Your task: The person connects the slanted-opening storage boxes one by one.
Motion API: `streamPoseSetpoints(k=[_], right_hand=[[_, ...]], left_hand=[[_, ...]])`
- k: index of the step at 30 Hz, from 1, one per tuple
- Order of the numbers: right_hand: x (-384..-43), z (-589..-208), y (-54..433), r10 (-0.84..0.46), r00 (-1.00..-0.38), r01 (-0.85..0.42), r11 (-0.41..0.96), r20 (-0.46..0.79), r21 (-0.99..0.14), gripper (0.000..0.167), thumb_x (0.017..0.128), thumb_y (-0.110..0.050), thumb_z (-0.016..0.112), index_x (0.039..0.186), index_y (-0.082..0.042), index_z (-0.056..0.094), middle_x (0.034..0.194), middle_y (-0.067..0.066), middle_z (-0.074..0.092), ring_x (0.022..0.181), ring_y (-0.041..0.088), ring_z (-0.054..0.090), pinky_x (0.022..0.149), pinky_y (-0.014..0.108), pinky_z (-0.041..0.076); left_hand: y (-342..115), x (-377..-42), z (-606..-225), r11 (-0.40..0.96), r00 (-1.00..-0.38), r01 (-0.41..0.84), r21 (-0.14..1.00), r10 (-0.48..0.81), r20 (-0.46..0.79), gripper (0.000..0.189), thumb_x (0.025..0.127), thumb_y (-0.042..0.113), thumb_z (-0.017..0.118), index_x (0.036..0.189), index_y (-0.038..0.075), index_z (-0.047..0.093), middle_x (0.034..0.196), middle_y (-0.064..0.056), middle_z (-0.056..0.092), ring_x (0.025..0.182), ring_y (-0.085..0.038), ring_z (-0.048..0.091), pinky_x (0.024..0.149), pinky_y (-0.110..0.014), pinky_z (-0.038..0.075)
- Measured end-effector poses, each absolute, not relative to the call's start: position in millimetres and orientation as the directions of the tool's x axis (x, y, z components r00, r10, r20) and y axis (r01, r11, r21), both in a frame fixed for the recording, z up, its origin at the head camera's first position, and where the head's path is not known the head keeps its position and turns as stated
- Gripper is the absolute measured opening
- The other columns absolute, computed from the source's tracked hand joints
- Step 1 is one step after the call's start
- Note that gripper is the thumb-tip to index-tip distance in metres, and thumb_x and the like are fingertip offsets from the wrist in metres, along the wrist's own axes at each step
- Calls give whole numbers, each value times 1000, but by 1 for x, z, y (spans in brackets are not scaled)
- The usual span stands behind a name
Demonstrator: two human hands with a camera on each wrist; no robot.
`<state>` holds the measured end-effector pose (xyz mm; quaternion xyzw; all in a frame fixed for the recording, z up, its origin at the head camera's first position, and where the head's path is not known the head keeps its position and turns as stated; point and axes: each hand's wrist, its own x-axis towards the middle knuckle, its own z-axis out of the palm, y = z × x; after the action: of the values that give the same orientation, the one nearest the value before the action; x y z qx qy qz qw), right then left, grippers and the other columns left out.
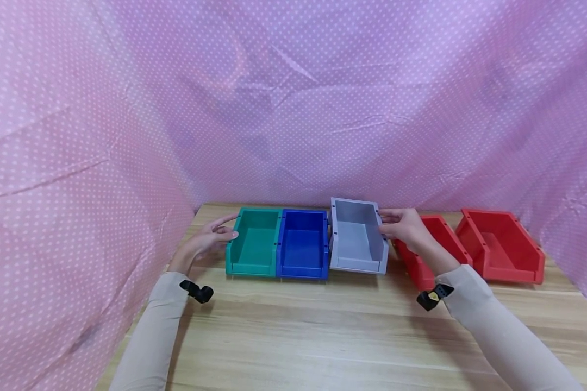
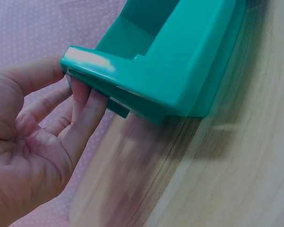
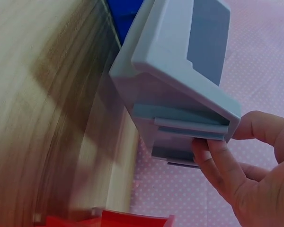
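Note:
My left hand (image 1: 206, 240) grips the left side of a green storage bin (image 1: 258, 247), with the fingers (image 2: 87, 113) tucked beneath its side rim. Directly right of the green one, and touching it, is a blue storage bin (image 1: 302, 247). A grey storage bin (image 1: 356, 239) stands slightly raised and tilted beside the blue one. My right hand (image 1: 407, 227) pinches the grey bin by its right rim. From the right wrist view, the grey bin's side wall (image 3: 165, 101) shows, with the fingertips (image 3: 215, 151) under its rim ledge.
Two red storage bins sit on the right: one (image 1: 440, 239) partly behind my right forearm and askew, another (image 1: 506, 247) farther right. All this is on a wooden table (image 1: 293, 331). Pink dotted cloth (image 1: 293, 108) hangs behind and along both sides.

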<state>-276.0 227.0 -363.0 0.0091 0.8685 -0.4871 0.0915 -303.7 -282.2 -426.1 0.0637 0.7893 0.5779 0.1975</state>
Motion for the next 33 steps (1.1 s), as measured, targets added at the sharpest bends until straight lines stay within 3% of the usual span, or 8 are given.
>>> streamPoseSetpoints(k=[4, 9, 13, 21, 27, 33], right_hand=[[-276, -358, 225, -59, -981, 123, 548, -185, -827, 58, 96, -9, 69, 150, -2, 49, 143, 30, 56, 120, 39, 64, 95, 43, 58], [-280, -350, 221, -57, -981, 121, 560, -184, -820, 54, 95, -10, 70, 146, -2, 54, 138, 29, 60, 103, 25, 69, 84, 31, 62], [-281, -349, 219, -76, -980, 109, 572, -185, -813, 55, 94, -9, 71, 145, 1, 54, 137, 31, 60, 98, 20, 69, 83, 32, 62], [-282, -347, 221, -86, -977, 109, 579, -193, -808, 56, 94, -11, 70, 146, 1, 52, 140, 32, 57, 95, 20, 69, 82, 32, 62], [-282, -346, 226, -150, -968, 86, 556, -201, -827, 59, 95, -12, 70, 149, 2, 49, 140, 32, 57, 98, 16, 72, 93, 40, 60], [-282, -341, 227, -205, -965, 1, 616, -162, -788, 56, 97, -15, 69, 145, 7, 51, 137, 33, 59, 108, 31, 71, 91, 42, 60]], left_hand=[[-282, -303, -426, 337, -915, -111, 935, 332, -228, 73, 103, 20, 62, 164, 22, 22, 124, -9, 55, 117, -21, 58, 103, -40, 52], [-284, -302, -427, 327, -911, -99, 940, 351, -218, 74, 104, 23, 61, 165, 22, 19, 142, -23, 48, 136, -36, 48, 115, -54, 41], [-286, -303, -429, 322, -906, -108, 941, 358, -227, 75, 104, 24, 61, 165, 22, 18, 151, -28, 41, 141, -43, 42, 117, -57, 38], [-285, -308, -427, 333, -905, -100, 938, 361, -224, 74, 103, 23, 62, 165, 22, 20, 153, -30, 40, 143, -46, 40, 120, -58, 34], [-285, -309, -427, 322, -903, -94, 942, 371, -217, 73, 104, 22, 61, 164, 21, 21, 152, -30, 42, 141, -44, 42, 119, -58, 35], [-287, -308, -430, 328, -905, -77, 942, 374, -204, 72, 104, 21, 60, 165, 20, 20, 149, -29, 44, 138, -41, 46, 116, -55, 40]])
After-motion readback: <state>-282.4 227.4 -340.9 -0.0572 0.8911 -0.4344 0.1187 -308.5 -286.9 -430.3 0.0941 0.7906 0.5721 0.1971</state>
